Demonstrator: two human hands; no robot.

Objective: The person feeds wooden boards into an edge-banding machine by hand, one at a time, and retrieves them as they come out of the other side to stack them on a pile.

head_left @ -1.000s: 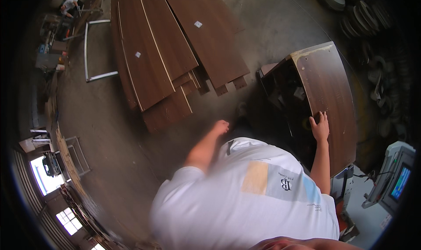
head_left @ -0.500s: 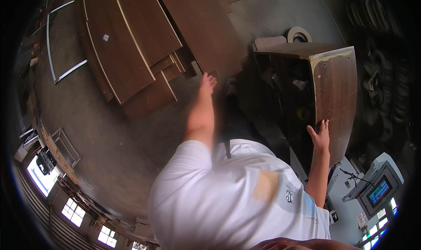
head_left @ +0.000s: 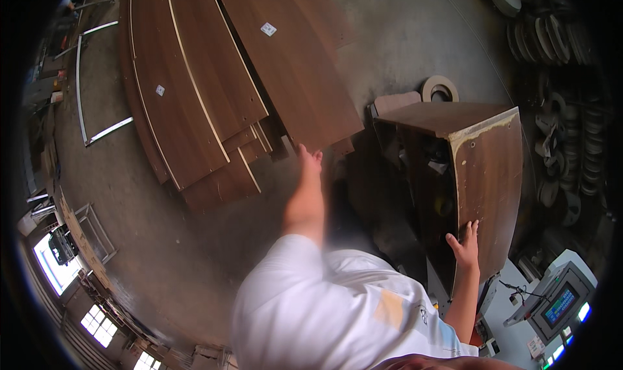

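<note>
My left arm reaches forward, and my left hand (head_left: 310, 157) is at the near end of a long brown wood-grain panel (head_left: 292, 78). Its fingers are apart at the panel's edge; whether they bear on it is hard to tell. The panel lies on top of others and carries a small white label (head_left: 268, 29). At my right stands a brown wooden box (head_left: 490, 175) with an open, dark side and a worn, pale front edge. My right hand (head_left: 464, 245) lies on that box's face near its edge, fingers spread and thumb out.
More brown panels (head_left: 195, 78) with pale edges are stacked at the left. A roll of edge banding (head_left: 440, 90) stands behind the box. Several rolls (head_left: 542, 39) fill the far right. A machine's control screen (head_left: 561, 305) is at the lower right; a metal frame (head_left: 80, 84) lies far left.
The whole view has shifted, so the panels and box sit lower in it. My left hand has come up to the panel's near end. My right hand stays on the box.
</note>
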